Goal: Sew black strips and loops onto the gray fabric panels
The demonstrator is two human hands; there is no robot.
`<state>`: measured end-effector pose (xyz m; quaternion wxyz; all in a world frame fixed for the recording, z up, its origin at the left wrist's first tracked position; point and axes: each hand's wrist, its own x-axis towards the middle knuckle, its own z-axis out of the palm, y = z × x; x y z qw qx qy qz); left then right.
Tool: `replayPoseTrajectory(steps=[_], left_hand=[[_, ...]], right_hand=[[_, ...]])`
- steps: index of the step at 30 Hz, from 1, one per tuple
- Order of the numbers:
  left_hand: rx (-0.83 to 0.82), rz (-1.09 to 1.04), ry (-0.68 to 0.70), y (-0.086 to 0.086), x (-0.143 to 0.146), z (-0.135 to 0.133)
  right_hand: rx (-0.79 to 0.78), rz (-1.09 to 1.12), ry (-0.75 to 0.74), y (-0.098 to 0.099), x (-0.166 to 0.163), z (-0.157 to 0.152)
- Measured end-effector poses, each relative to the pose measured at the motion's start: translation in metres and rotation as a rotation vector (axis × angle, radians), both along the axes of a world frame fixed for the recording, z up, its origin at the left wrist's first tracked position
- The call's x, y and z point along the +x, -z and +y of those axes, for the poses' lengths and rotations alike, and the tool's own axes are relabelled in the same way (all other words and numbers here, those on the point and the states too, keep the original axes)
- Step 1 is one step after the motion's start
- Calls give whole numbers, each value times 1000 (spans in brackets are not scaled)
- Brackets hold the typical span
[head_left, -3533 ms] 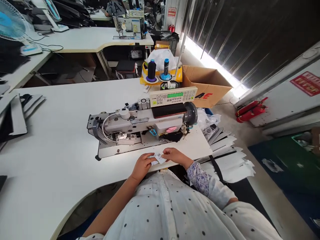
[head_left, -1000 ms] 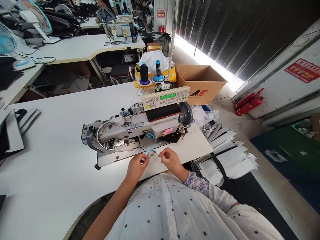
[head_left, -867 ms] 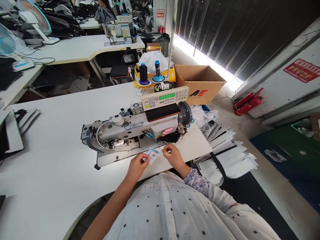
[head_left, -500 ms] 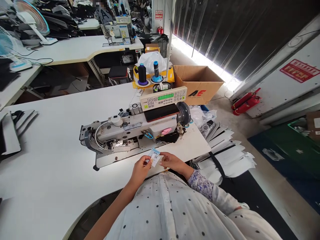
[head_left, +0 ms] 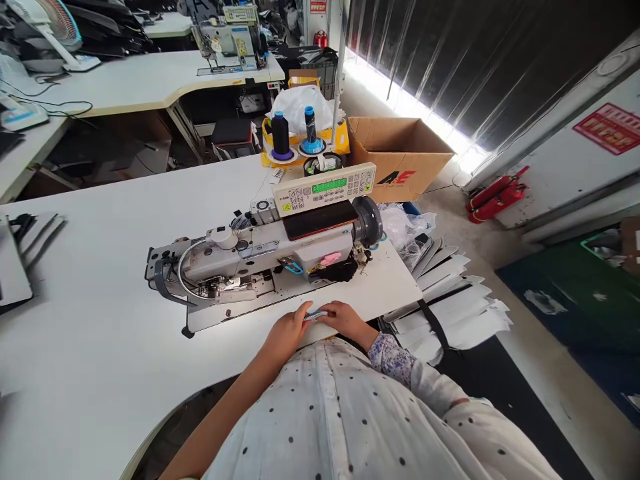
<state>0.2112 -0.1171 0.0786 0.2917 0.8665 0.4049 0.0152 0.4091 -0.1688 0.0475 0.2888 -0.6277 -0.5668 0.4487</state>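
Note:
A small blue-and-white paper label (head_left: 315, 315) is pinched between my two hands in front of the sewing machine. It is turned nearly edge-on, so its printed face hardly shows. My left hand (head_left: 286, 335) grips its left end with thumb and fingers, and my right hand (head_left: 347, 320) closes on the right end. Both hands are low over the near edge of the white table (head_left: 100, 300), close to my polka-dot shirt. Just beyond them lies the sewing machine (head_left: 265, 252), its head pointing left and its handwheel at the right.
A control panel (head_left: 325, 189) stands behind the machine, with thread cones (head_left: 281, 137) farther back. To the right are a cardboard box (head_left: 400, 167) and stacked white pieces (head_left: 450, 300). Grey and black pieces (head_left: 40, 237) lie at the table's left. Another sewing machine (head_left: 233, 43) stands beyond.
The label has tipped from showing its printed QR-code face to nearly edge-on. My hands have drawn slightly closer together around it. The view has shifted a little.

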Motion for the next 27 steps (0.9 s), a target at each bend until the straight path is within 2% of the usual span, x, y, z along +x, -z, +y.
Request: replayPoseTrajectory(steps=[3,6,10,13,17,19,21,25,27], left_hand=[[110,-3,36,11,11,9],[171,-9,91,25,23,17],[223,-11,101,38,31,21],[239,-10,91,39,30,20],[192,9,75,37,28,18],[164,-1,60,37,28,17],[145,-21,51,38,28,16],[134,-51,41,42,30,15],[146,-61,35,43,30,14]], right_hand=[[188,-208,-2,8,0,3],[262,-386,-61,20,2,3],[371,-370,-47,27,11,-4],[465,-400,0,25,15,-8],[485,-595,-158,25,11,-8],[485,-572,-175,27,10,-10],[495,-433,-41,28,9,-13],[469,-6,438,28,1,-13],[436,183,538,29,-12,-9]])
